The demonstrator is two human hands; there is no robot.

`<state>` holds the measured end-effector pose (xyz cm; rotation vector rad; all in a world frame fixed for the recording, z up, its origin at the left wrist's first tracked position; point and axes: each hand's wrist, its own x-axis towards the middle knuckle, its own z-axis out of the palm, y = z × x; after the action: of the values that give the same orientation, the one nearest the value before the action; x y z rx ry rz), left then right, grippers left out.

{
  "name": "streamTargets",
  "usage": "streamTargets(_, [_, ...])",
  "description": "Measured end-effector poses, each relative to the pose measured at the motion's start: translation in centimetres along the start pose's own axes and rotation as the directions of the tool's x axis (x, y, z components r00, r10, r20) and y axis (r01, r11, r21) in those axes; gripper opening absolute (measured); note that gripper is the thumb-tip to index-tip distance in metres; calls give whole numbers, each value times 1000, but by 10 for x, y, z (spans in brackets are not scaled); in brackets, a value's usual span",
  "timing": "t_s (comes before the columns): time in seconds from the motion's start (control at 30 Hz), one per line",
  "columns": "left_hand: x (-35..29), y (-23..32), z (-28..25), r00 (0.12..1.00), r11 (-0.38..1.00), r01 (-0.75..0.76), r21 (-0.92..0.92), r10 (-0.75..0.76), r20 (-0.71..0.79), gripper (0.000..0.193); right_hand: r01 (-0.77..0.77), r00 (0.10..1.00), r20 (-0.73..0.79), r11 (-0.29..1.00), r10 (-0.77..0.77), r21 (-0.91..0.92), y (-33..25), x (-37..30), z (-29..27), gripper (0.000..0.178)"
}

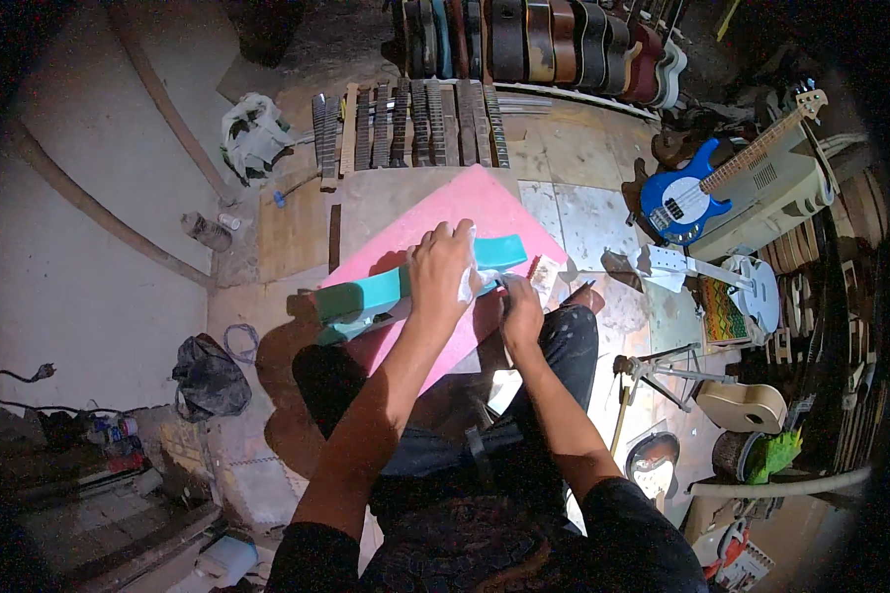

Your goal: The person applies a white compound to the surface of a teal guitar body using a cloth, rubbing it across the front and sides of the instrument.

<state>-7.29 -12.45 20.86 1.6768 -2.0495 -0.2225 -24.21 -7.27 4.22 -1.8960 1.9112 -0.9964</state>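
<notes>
A teal, glossy, curved piece (364, 295) lies across my lap, its left end wider and its right end reaching past my fingers. My left hand (439, 265) presses down over its middle, fingers curled on a crumpled white cloth (468, 284) that shows beside the palm. My right hand (521, 314) is closed at the near edge of the piece, just right of the cloth; a small dark bit shows at its fingertips, but what it grips is mostly hidden. Beneath the piece lies a flat pink sheet (453, 203).
Several guitar necks (430, 124) lie in a row ahead, with guitar bodies (539, 40) behind them. A blue bass guitar (674, 198) leans at the right, near a metal stand (663, 374) and an unpainted body (742, 406). A black bag (211, 379) sits at left.
</notes>
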Motion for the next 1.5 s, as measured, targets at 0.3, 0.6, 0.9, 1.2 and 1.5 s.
streamTargets(0.3, [24,2,-6,998,994,-37,-105,43,51,57,1,998,-70,998,3,70,-10,12,0,39])
streamTargets(0.6, [23,7,3,1000,996,25,-90,-24,17,67,-19,997,-79,1000,20,15,6,5,18,46])
streamTargets(0.9, [25,5,1,1000,996,29,-87,-29,1,62,-19,999,-43,1000,19,14,12,8,18,37])
streamTargets(1.2, [20,7,5,999,997,14,-72,-17,-43,59,-12,994,106,998,18,-59,11,21,-7,49])
streamTargets(1.5, [18,9,6,995,995,-51,-85,43,-92,64,-131,991,28,991,131,21,16,20,-4,44])
